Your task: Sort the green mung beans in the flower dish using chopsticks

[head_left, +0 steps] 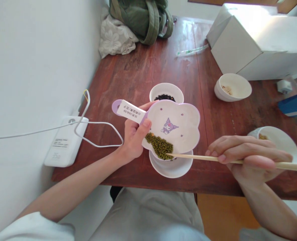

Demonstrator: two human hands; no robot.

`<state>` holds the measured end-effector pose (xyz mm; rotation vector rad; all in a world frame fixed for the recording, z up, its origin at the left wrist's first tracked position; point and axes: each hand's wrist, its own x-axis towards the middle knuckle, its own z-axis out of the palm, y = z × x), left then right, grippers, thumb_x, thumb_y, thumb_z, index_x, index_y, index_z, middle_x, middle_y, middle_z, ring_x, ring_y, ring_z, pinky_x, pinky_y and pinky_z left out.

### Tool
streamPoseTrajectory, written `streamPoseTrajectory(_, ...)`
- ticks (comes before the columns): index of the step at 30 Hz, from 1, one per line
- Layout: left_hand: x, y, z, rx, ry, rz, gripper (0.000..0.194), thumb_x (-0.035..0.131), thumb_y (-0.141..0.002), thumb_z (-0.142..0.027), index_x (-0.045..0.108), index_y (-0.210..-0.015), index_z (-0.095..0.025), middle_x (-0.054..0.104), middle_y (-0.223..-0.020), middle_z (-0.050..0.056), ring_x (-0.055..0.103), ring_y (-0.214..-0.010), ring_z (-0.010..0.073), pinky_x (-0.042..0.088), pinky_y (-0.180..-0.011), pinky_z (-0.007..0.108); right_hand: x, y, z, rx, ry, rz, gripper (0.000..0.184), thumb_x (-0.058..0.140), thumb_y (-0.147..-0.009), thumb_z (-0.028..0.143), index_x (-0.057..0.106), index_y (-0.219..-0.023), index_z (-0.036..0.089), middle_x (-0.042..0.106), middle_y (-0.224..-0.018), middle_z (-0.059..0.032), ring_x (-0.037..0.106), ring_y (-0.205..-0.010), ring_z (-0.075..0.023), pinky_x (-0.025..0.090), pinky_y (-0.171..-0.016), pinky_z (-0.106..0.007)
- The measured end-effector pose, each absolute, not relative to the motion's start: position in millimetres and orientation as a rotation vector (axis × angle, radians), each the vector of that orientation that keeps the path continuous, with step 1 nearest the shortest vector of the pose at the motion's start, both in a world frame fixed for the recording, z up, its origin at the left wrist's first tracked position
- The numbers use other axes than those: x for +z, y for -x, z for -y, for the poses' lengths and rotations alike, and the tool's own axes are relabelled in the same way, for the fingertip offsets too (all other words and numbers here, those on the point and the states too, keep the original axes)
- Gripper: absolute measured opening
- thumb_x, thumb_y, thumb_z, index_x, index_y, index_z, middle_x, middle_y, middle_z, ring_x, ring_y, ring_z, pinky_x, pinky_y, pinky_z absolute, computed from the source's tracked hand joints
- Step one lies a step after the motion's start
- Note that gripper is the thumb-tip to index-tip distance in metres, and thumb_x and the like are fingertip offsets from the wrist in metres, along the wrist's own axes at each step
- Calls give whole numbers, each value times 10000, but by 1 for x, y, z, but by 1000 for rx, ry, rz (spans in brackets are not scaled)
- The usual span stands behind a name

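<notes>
My left hand (134,137) grips the handle of a white and purple cloud-shaped dish (181,124) with a cartoon figure printed on it. The dish is tilted, and green mung beans (160,145) gather at its lower edge. It hangs over a white bowl (172,167) near the table's front edge. My right hand (246,155) is closed around wooden chopsticks (188,156), whose tips touch the beans. Just behind the dish stands a white bowl of black beans (166,93).
On the wooden table (143,70) are two more white bowls (232,87) (276,139), white boxes (254,43), a blue box (294,104), a green backpack (143,18) on floral cloth and a white device with a cable (65,140) at the left wall.
</notes>
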<state>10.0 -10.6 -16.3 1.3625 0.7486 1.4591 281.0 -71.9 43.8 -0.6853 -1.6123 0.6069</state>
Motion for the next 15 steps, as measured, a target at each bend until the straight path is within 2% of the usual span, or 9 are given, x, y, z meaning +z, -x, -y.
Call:
streamPoseTrajectory(4, -17, -9, 10, 1428, -1348, -782, 495, 676, -1006, -630, 787, -1369, -313, 831, -1282, 104, 806, -1161, 383, 699, -936, 538, 45, -278, 73, 601, 730, 1590, 461, 648, -1106, 441, 809, -756, 189, 728, -621, -54, 736, -513, -219, 616, -416, -360)
streamPoseTrajectory(9, -15, -9, 11, 1393, -1343, -795, 491, 687, -1003, -642, 791, -1351, -312, 839, -1246, 97, 822, -1072, 349, 700, -823, 469, 44, -279, 73, 608, 718, 1581, 465, 661, -1099, 463, 817, -756, 190, 727, -610, -54, 738, -505, -224, 599, -390, -356)
streamPoseTrajectory(15, -12, -9, 12, 1392, -1316, -792, 481, 695, -1014, -629, 790, -1360, -308, 831, -1276, 106, 819, -1126, 363, 703, -908, 505, 44, -283, 73, 615, 738, 1589, 491, 615, -1121, 461, 804, -745, 208, 705, -584, -45, 735, -500, -229, 609, -377, -368)
